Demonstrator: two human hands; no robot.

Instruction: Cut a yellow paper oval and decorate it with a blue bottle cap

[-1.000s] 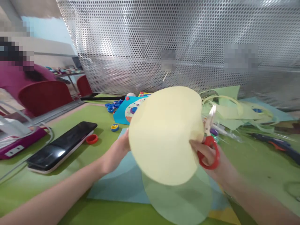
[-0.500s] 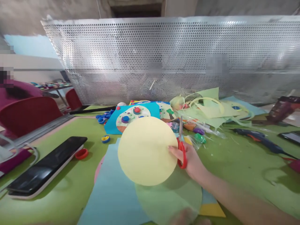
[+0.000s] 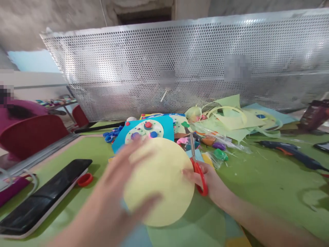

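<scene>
The left hand [image 3: 111, 183] now rises, fingers spread, before the yellow disc [image 3: 169, 175], its edge pinched in the right hand [image 3: 214, 181] above the table [image 3: 259, 185]. Likely light, creasable paper: hold the rim.

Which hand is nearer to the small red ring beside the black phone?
Left. The left hand is right of the red ring, partly in front of the yellow disc; the right hand is farther right, at the disc's right edge, holding scissors.
</scene>
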